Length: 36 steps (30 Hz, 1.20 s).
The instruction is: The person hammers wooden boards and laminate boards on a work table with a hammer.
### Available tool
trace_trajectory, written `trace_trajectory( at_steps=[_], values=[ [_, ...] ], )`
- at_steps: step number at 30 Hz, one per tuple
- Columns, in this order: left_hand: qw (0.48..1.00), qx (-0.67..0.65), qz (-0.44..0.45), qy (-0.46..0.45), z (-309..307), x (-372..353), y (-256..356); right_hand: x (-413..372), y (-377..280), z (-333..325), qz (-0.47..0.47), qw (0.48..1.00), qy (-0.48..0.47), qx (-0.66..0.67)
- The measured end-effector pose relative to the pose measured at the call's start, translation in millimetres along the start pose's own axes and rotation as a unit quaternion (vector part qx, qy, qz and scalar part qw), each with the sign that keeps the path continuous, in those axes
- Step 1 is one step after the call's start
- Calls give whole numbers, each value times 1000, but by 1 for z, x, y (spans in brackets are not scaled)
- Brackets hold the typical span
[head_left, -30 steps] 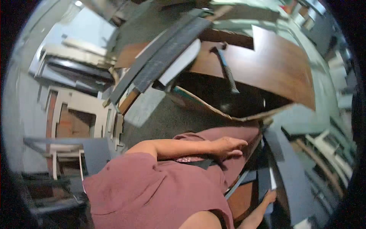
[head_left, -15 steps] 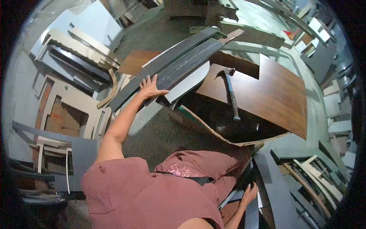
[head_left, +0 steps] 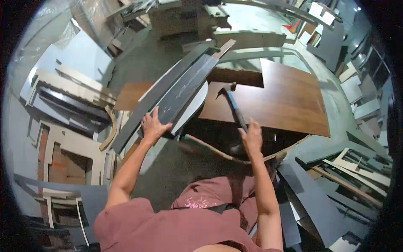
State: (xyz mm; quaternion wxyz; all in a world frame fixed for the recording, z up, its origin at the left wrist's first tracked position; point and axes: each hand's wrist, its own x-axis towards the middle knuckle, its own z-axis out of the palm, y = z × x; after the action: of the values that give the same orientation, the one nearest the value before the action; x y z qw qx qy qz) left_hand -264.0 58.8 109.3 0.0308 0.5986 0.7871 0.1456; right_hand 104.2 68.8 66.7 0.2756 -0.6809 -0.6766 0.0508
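My left hand (head_left: 154, 128) rests with spread fingers on the near part of two long dark grey boards (head_left: 180, 88), its thumb out to the right. A rounded white panel (head_left: 194, 108) shows beneath them. My right hand (head_left: 252, 140) is at the lower end of the claw hammer (head_left: 233, 103), thumb and fingers around the end of its handle. That end is partly hidden by the hand. The hammer's head lies on a brown wood-grain panel (head_left: 289, 101), and its handle extends over the panel's near edge. Below that edge is a dark cavity with a rough-edged rim (head_left: 210, 149).
Cut-out panels (head_left: 103, 161) and stacked strips stand at the left. Grey boards (head_left: 304, 197) and scrap strips (head_left: 357, 172) lie at the lower right. A brown board (head_left: 132, 95) sits behind the long boards. More offcuts line the far right.
My right hand has come up from the boards at the lower right to the hammer's handle. My left hand stays on the dark boards. The camera view has shifted.
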Motion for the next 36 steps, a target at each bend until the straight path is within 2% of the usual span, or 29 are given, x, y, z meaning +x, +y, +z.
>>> trace_trajectory(
  at_steps=[3, 5, 8, 9, 13, 15, 16, 18, 20, 22, 24, 25, 26, 28, 29, 30, 31, 32, 33, 34, 35, 36],
  values=[
    [999, 9, 23, 22, -12, -6, -2, 32, -1, 48, 61, 996, -46, -52],
    [999, 11, 39, 31, -19, -13, 0, 42, -2, 55, 105, 990, -70, -70],
    [999, -6, 43, 20, -28, -28, 12, 45, 9, 70, 87, 989, -64, -98],
    [999, -20, 45, 14, -28, -30, 17, 42, 16, 71, 40, 996, -31, -69],
    [996, -64, 61, 16, -16, -37, 41, 16, 24, 25, 22, 997, -79, -15],
    [992, -112, 59, -5, -16, -28, 60, 0, 29, 11, 97, 989, -109, 3],
    [990, -134, 50, -18, -15, -33, 62, -9, 31, 1, 93, 992, -86, 12],
    [988, -144, 42, -29, -2, -30, 65, -19, 37, -15, 129, 982, -120, 61],
    [987, -153, 36, -38, 15, -26, 72, -36, 46, -17, 136, 980, -69, 125],
    [997, -55, 52, -29, 35, -26, 83, -52, 53, -22, 155, 970, -49, 183],
    [995, -65, 65, -37, 61, -27, 96, -61, 55, -22, 139, 969, -2, 202],
    [994, -69, 63, -54, 65, -29, 109, -60, 52, -30, 179, 957, -42, 226],
    [993, -75, 61, -72, 70, -30, 124, -60, 64, -17, 162, 962, 3, 218],
    [995, -89, 43, -34, 104, -33, 154, -57, 82, -7, 138, 972, 39, 187],
    [985, -111, 62, -112, 105, -29, 168, -52, 68, -24, 182, 967, 1, 179],
    [969, -138, 81, -189, 103, -21, 172, -49, 68, -30, 164, 968, -9, 190],
    [969, -147, 64, -187, 108, 4, 158, -47, 70, -35, 163, 971, -14, 175],
    [996, -14, 76, 52, 114, 47, 130, -49, 70, -36, 168, 972, -16, 164],
    [947, 129, 89, 280, 113, 89, 97, -51, 68, -39, 192, 966, -57, 164],
    [978, -153, 26, 137, 64, 120, 49, -53, 77, -46, 213, 959, -96, 159],
    [992, -34, -22, 120, 52, 148, -3, -59, 96, -32, 150, 977, -54, 140],
    [997, -29, -24, 64, 59, 169, -60, -62, 100, -31, 147, 978, -51, 141]
  ],
)
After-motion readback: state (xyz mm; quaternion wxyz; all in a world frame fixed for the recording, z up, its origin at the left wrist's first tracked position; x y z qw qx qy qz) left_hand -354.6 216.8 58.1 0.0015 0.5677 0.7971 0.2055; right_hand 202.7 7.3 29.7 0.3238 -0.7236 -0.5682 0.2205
